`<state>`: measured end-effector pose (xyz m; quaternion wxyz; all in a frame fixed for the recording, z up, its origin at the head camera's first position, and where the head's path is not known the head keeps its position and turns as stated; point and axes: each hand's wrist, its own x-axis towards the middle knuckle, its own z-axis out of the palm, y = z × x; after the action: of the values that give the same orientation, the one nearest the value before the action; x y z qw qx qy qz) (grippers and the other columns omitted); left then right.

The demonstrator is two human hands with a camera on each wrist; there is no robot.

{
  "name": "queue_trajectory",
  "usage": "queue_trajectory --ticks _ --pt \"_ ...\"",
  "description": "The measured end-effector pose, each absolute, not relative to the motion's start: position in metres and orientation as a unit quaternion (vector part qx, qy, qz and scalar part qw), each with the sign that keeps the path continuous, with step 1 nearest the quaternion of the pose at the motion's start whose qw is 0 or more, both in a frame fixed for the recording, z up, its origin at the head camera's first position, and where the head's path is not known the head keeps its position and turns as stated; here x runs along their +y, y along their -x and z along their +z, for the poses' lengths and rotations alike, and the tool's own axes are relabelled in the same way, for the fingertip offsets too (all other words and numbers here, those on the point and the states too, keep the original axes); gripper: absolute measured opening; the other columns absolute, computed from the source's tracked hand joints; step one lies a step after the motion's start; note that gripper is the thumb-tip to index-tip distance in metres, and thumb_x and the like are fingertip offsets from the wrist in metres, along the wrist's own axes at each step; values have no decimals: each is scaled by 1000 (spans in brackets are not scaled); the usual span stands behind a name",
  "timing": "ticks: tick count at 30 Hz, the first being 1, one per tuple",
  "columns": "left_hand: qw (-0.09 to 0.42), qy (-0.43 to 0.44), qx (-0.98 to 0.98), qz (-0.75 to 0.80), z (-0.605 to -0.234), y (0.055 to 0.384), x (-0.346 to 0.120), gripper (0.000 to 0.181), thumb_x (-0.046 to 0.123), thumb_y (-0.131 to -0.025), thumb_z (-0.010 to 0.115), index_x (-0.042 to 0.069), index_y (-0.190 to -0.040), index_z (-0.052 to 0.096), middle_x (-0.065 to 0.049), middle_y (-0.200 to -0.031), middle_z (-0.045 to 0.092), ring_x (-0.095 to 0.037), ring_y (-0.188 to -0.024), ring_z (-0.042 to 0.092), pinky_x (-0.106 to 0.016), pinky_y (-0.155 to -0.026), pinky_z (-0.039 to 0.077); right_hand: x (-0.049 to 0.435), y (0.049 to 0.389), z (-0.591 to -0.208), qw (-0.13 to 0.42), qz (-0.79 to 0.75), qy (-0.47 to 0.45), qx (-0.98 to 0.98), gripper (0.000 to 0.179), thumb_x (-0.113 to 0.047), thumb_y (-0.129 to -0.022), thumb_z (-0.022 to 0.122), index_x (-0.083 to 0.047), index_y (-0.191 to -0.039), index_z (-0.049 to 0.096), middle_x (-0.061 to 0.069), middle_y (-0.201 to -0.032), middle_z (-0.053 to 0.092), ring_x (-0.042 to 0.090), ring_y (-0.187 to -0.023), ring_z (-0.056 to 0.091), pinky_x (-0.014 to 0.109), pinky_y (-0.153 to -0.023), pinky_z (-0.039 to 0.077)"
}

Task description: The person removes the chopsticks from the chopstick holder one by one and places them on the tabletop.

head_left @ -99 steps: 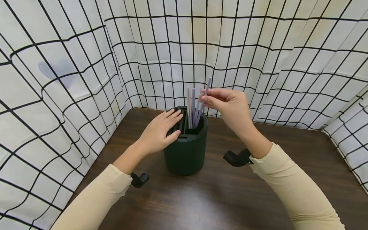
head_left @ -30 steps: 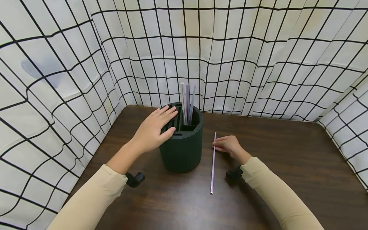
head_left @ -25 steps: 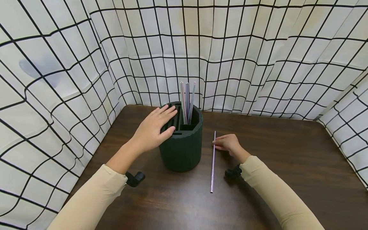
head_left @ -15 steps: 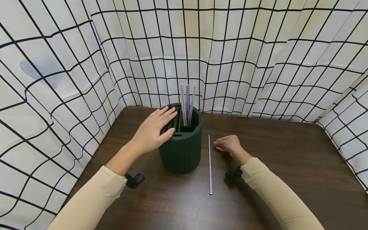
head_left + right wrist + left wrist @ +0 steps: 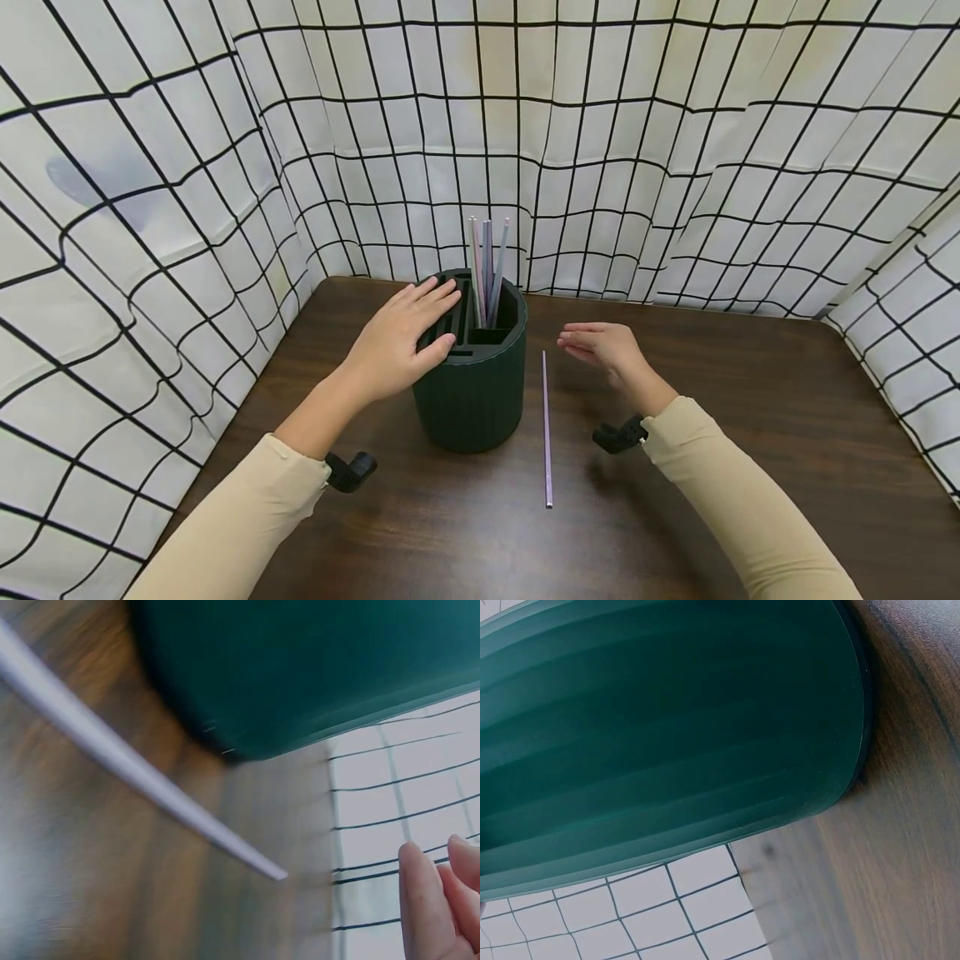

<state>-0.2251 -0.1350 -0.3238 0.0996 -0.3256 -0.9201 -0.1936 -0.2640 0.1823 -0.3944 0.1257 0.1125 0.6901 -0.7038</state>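
Note:
My left hand (image 5: 393, 343) rests flat over the slotted left part of the top of a dark green utensil holder (image 5: 471, 404), fingers spread. Several thin pale lavender sticks (image 5: 477, 279) stand upright in its right compartment. One more lavender stick (image 5: 547, 433) lies lengthwise on the table, just right of the holder. Beyond its far end, a little to the right, hovers my right hand (image 5: 606, 346), holding nothing, with fingers loosely bent. In the right wrist view its fingertips (image 5: 420, 889) show apart from the stick (image 5: 142, 774). The left wrist view shows only the holder's ribbed side (image 5: 667, 735).
The dark brown wooden table (image 5: 712, 500) ends at white curtains (image 5: 600, 150) with a black grid, behind and at both sides. A black wrist camera (image 5: 351, 472) sits at the left cuff and a second black camera (image 5: 621, 435) at the right.
My right hand took one lavender stick out of the holder, laid it on the table and let go, then rose and moved slightly away. My left hand stayed on the holder.

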Motion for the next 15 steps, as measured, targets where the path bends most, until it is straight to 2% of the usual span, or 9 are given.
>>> queue_trajectory --ticks 4,8,15 --pt "95 324 -922 -189 -324 226 -135 60 36 -99 47 9 -153 40 -7 -161 35 -29 -153 26 -49 -127 15 179 268 -375 105 -728 -96 671 39 -6 -95 64 8 -131 60 5 -102 77 8 -86 75 24 -86 60" --pt "94 324 -922 -190 -324 225 -135 60 36 -99 47 9 -152 41 -7 -161 35 -28 -153 25 -49 -127 15 174 273 -356 85 -728 -77 676 38 -7 -95 64 7 -130 61 -1 -95 76 11 -93 75 26 -90 59" --pt "94 324 -921 -194 -324 225 -134 60 35 -99 47 9 -153 40 -8 -161 35 -29 -153 25 -49 -128 14 163 278 -333 82 -721 -30 688 40 -9 -94 66 2 -133 62 11 -124 71 12 -106 72 26 -95 57"
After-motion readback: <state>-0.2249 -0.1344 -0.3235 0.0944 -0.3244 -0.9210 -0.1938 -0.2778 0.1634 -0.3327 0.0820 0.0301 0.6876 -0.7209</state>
